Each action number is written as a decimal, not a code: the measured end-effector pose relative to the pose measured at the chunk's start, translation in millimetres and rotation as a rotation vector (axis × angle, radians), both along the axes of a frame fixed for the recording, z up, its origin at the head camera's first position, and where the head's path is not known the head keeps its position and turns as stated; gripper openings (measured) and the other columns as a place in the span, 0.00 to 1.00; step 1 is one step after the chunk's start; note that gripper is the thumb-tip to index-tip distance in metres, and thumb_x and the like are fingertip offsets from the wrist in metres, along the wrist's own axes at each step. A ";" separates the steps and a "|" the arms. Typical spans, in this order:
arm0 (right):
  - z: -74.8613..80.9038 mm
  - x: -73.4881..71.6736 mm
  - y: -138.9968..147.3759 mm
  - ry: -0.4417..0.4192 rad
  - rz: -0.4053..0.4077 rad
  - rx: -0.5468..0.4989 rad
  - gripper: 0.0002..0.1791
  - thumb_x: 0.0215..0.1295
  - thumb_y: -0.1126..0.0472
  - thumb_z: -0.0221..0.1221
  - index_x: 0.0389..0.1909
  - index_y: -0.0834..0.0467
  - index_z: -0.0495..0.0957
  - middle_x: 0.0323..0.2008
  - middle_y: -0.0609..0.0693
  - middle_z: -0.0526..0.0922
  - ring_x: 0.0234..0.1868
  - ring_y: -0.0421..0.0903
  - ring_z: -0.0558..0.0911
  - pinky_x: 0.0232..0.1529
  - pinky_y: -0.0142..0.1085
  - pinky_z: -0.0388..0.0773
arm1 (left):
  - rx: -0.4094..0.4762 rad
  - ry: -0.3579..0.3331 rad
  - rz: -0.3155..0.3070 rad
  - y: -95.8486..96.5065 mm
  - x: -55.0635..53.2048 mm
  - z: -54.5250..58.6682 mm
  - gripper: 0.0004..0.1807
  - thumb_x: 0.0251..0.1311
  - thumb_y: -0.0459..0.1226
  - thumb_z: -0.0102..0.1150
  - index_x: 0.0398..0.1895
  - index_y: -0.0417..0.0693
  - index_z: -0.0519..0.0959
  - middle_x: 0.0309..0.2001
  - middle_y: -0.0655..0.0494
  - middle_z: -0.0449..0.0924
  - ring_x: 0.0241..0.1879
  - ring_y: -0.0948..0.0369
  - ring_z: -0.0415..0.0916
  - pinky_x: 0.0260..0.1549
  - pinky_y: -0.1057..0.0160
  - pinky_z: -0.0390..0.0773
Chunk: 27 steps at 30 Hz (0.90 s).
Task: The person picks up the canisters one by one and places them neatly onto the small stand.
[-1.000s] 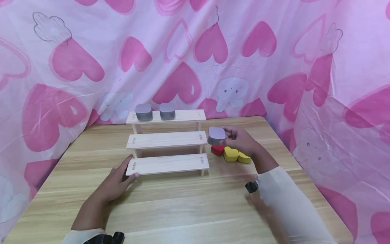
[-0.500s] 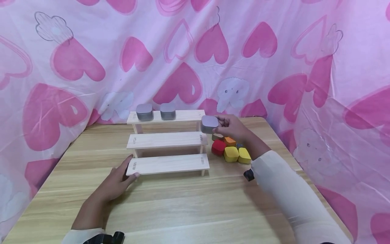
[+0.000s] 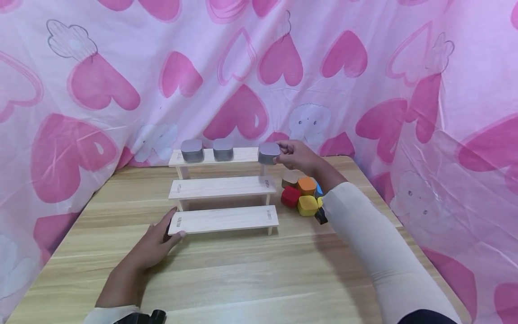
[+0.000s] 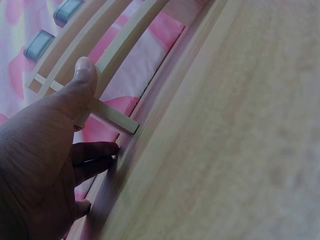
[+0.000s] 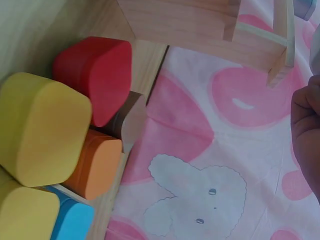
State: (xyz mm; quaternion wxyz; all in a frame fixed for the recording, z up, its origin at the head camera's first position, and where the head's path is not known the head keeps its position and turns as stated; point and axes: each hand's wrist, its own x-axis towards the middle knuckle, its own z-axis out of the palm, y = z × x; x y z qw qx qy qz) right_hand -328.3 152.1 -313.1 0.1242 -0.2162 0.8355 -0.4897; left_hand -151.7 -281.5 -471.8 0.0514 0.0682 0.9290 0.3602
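A three-tier wooden step rack point(image 3: 222, 219) stands on the table. My left hand point(image 3: 150, 246) steadies the left end of its lowest board, thumb at the front corner. In the left wrist view the thumb lies along the board's edge, with the other fingers down near the tabletop. My right hand point(image 3: 298, 156) pinches a grey rounded block point(image 3: 269, 153) at the right end of the top board. Two more grey blocks, one at the far left point(image 3: 192, 150) and one near the middle point(image 3: 223, 149), sit on that board. The right wrist view shows only part of the right hand point(image 5: 309, 125).
Right of the rack, under the right forearm, rounded blocks cluster: red point(image 3: 290, 196), yellow point(image 3: 307, 205), orange point(image 3: 306, 185), brown point(image 3: 289, 178) and blue point(image 5: 75, 220). A pink heart-patterned cloth point(image 3: 238, 58) hangs behind and beside the wood-grain table point(image 3: 243, 274).
The right hand has carried the grey block up and leftward from beside the middle board to the top board's right end, uncovering the coloured blocks. The left hand stays in place.
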 end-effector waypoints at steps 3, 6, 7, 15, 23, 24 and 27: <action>2.9 -6.7 -4.6 0.003 0.007 0.008 0.31 0.73 0.60 0.64 0.77 0.53 0.76 0.60 0.55 0.84 0.42 0.48 0.74 0.36 0.33 0.73 | 0.000 0.004 0.001 -0.3 0.0 -0.1 0.53 0.78 0.60 0.59 0.92 0.53 0.41 0.85 0.32 0.58 0.83 0.31 0.55 0.75 0.17 0.49; 6.4 -12.1 -9.1 0.010 0.022 0.005 0.29 0.73 0.59 0.64 0.74 0.53 0.78 0.49 0.53 0.83 0.37 0.48 0.72 0.33 0.33 0.70 | 0.002 0.012 -0.002 -1.2 -0.3 -0.4 0.52 0.78 0.59 0.59 0.92 0.52 0.42 0.85 0.32 0.59 0.83 0.30 0.55 0.76 0.17 0.47; 7.3 -14.0 -10.6 0.013 0.030 0.007 0.28 0.73 0.59 0.64 0.73 0.53 0.78 0.44 0.52 0.82 0.35 0.47 0.72 0.32 0.32 0.69 | 0.002 0.016 -0.004 -1.4 -0.4 -0.6 0.52 0.79 0.58 0.59 0.92 0.51 0.42 0.84 0.31 0.59 0.83 0.30 0.55 0.76 0.17 0.47; 15.4 -26.3 -26.0 0.024 0.123 0.063 0.17 0.77 0.59 0.62 0.63 0.56 0.79 0.29 0.47 0.72 0.27 0.44 0.68 0.28 0.32 0.66 | 0.002 0.040 -0.015 -2.5 -0.5 -1.7 0.52 0.79 0.57 0.59 0.91 0.45 0.43 0.84 0.30 0.58 0.83 0.29 0.55 0.77 0.18 0.43; 18.5 -29.8 -35.9 -0.013 0.130 0.139 0.21 0.76 0.57 0.64 0.66 0.54 0.80 0.27 0.48 0.71 0.25 0.44 0.67 0.27 0.32 0.66 | 0.016 0.032 -0.018 -2.7 0.0 -2.0 0.52 0.79 0.57 0.59 0.91 0.47 0.43 0.84 0.30 0.59 0.84 0.30 0.54 0.77 0.17 0.42; 18.4 -30.7 -35.7 -0.018 0.134 0.148 0.23 0.76 0.57 0.64 0.69 0.54 0.79 0.29 0.48 0.73 0.26 0.44 0.67 0.27 0.32 0.66 | 0.017 0.030 -0.018 -2.5 -0.1 -2.2 0.52 0.79 0.57 0.59 0.91 0.48 0.43 0.84 0.31 0.59 0.84 0.30 0.54 0.77 0.17 0.42; 19.5 -33.2 -33.7 -0.019 0.136 0.162 0.26 0.76 0.57 0.63 0.73 0.53 0.78 0.39 0.51 0.79 0.28 0.45 0.69 0.27 0.32 0.67 | 0.011 0.028 -0.015 -2.3 -0.5 -2.8 0.52 0.79 0.58 0.59 0.91 0.49 0.43 0.84 0.31 0.59 0.83 0.30 0.55 0.76 0.17 0.45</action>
